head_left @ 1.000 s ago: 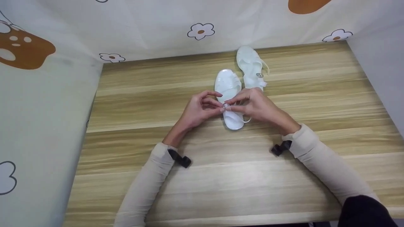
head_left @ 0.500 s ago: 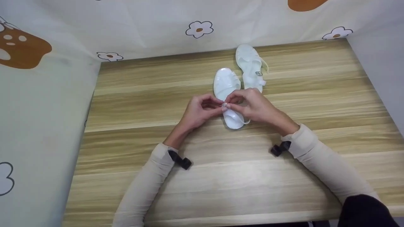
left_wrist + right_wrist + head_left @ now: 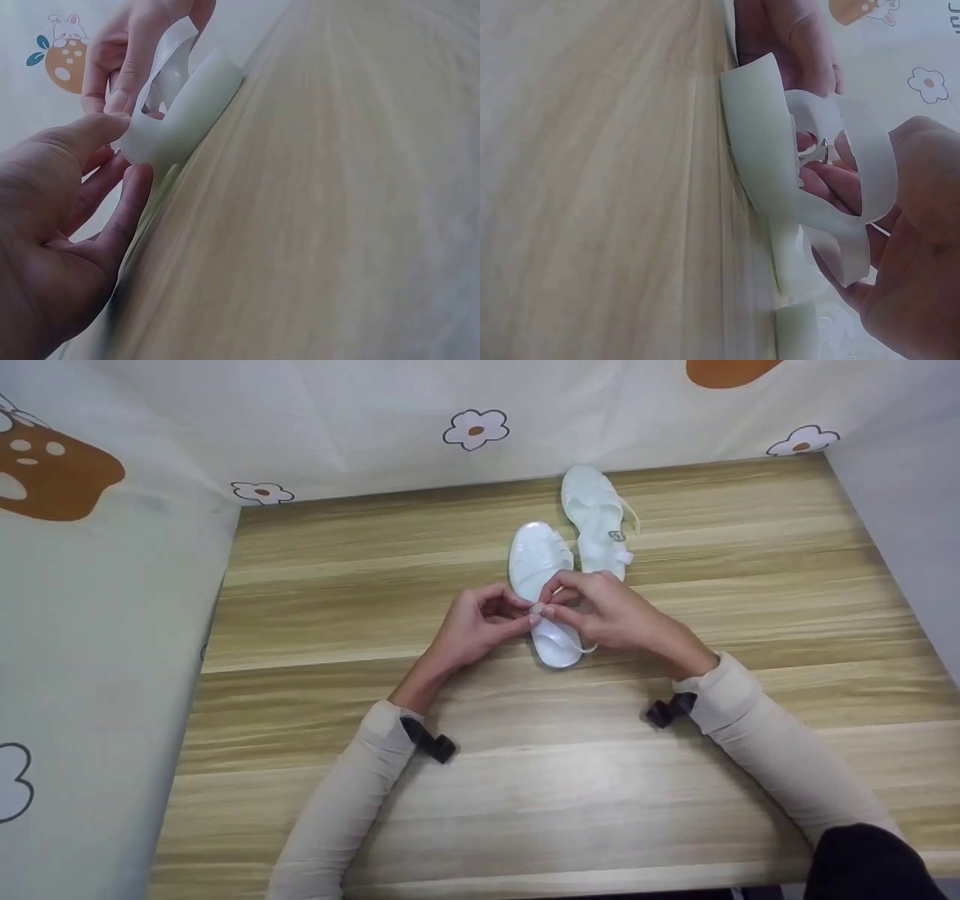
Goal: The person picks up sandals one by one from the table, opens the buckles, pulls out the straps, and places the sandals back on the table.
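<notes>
A white jelly sandal (image 3: 537, 556) lies sole down on the wooden table, toe toward the back wall. My left hand (image 3: 476, 622) pinches its ankle-strap fastening from the left, thumb and fingertips at the buckle. From the right, my right hand (image 3: 604, 609) pinches the strap at the same spot. The right wrist view shows the strap (image 3: 876, 169) looping out beside the heel (image 3: 756, 131), with a small metal buckle (image 3: 825, 151) among the fingers. How far the strap runs through the buckle is hidden. The heel (image 3: 196, 106) also shows in the left wrist view.
A second white sandal (image 3: 592, 506) lies just behind and right of the first, its strap loose at the side. Pale walls with a flower print (image 3: 476, 430) bound the wooden table (image 3: 525, 780) at the back and sides.
The left index finger, raised a second ago, has come down to the buckle. The right fingertips have shifted slightly there. Both sandals stay in place.
</notes>
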Demonstrator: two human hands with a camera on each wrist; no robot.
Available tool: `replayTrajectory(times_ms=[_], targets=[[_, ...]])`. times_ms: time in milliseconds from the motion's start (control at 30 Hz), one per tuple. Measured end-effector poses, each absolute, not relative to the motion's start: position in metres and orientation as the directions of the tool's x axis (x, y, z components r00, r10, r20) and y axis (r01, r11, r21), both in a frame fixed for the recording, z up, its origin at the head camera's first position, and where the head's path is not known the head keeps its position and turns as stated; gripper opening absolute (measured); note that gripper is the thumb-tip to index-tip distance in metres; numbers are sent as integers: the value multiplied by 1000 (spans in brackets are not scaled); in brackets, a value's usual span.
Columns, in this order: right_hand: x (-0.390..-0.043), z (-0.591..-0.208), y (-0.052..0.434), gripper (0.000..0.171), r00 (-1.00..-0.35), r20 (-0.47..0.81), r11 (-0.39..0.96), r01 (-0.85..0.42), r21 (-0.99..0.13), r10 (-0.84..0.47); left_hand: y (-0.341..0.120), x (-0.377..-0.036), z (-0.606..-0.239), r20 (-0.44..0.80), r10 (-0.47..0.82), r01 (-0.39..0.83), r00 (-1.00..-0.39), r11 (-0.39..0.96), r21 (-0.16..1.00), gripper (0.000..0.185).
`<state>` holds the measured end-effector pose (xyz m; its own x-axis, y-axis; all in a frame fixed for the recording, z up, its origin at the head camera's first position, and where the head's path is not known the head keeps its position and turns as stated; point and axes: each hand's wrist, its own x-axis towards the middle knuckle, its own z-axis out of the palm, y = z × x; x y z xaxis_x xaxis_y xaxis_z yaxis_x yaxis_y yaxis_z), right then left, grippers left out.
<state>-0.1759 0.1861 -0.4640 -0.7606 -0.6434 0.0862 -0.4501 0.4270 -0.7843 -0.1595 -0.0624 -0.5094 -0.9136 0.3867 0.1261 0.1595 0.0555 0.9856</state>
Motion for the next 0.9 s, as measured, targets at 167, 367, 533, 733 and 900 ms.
replayTrajectory(times_ms=[167, 367, 533, 733, 900], targets=[[-177, -465, 188, 10, -752, 87, 394, -437, -809, -654, -62, -159, -509, 117, 390, 149, -913, 52, 988, 19], [-177, -468, 185, 15, -775, 78, 389, -399, -830, -628, -61, -158, -509, 123, 400, 157, -908, 53, 986, 21], [-177, -467, 184, 16, -774, 69, 398, -398, -826, -629, -61, -158, -509, 136, 399, 171, -907, 53, 984, 19], [-177, -465, 189, 12, -766, 48, 381, -372, -847, -641, -60, -158, -509, 119, 392, 151, -912, 54, 987, 20], [-177, -465, 189, 15, -773, 57, 387, -377, -841, -632, -58, -157, -509, 99, 412, 128, -906, 42, 991, 23]])
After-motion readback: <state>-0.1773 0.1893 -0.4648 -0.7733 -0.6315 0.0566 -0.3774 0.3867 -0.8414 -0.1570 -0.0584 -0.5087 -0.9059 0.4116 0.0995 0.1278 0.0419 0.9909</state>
